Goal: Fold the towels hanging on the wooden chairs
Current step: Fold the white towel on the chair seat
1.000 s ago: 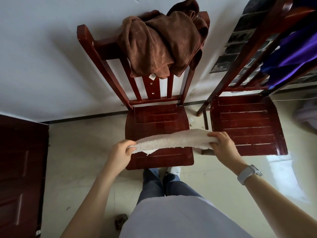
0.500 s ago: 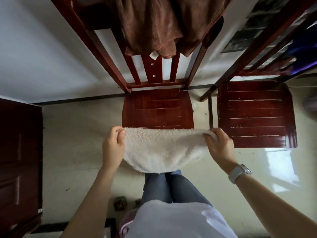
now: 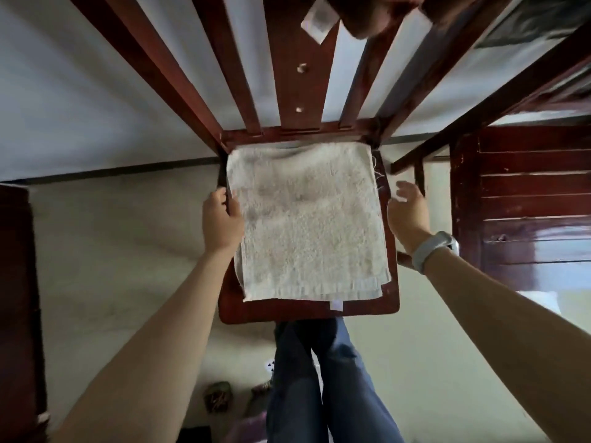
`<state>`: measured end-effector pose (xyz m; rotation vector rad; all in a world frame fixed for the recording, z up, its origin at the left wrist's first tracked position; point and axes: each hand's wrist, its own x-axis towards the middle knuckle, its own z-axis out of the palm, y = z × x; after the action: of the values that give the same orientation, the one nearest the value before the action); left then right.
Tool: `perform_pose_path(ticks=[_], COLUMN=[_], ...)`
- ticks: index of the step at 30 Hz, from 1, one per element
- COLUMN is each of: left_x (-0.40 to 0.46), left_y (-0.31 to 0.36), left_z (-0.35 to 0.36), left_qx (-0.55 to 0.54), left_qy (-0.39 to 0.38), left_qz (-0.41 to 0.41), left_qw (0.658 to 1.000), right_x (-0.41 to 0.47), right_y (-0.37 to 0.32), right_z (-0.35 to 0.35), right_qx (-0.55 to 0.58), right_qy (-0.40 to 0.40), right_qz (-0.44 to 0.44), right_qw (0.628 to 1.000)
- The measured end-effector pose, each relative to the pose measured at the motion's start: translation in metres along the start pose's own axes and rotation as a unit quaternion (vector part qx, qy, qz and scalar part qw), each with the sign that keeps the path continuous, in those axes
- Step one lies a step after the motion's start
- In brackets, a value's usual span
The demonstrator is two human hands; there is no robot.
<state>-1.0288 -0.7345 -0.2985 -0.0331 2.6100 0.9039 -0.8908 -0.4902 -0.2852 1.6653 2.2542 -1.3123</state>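
Towel [image 3: 307, 219] now flat on chair seat [image 3: 391, 302] | left hand [image 3: 222, 223] touching edge | right hand [image 3: 407, 215] open, beside

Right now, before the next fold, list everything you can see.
white towel: 1, cream, lying flat and folded on the near chair's seat
near chair: 1, dark red wood, centre
brown towel: 1, hanging on that chair's back, top edge
second chair: 1, dark red wood, right
cabinet: 1, dark wood, left edge
left hand: on the towel's left edge
right hand: fingers spread, beside the towel's right edge, holding nothing
watch: 1, pale band, right wrist
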Motion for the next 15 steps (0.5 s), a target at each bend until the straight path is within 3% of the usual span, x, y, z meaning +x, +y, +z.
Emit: perform_pose_path(ticks=[6, 11, 15], left_x=[-0.052, -0.083, -0.086], left_y=[-0.077, -0.107, -0.107], left_z=[0.028, 0.038, 0.042], left_qx=[0.021, 0.011, 0.042], left_qy=[-0.094, -0.095, -0.105], left_qz=[-0.158, -0.208, -0.191], left_qw=[0.983, 0.973, 0.975], right_x=[-0.034, -0.045, -0.045], right_y=[0.091, 0.124, 0.127], right_z=[0.022, 0.039, 0.047], right_qx=[-0.145, -0.119, -0.081], right_qy=[-0.095, -0.048, -0.018], right_qz=[0.112, 0.113, 0.159], right_qw=[0.978, 0.985, 0.984])
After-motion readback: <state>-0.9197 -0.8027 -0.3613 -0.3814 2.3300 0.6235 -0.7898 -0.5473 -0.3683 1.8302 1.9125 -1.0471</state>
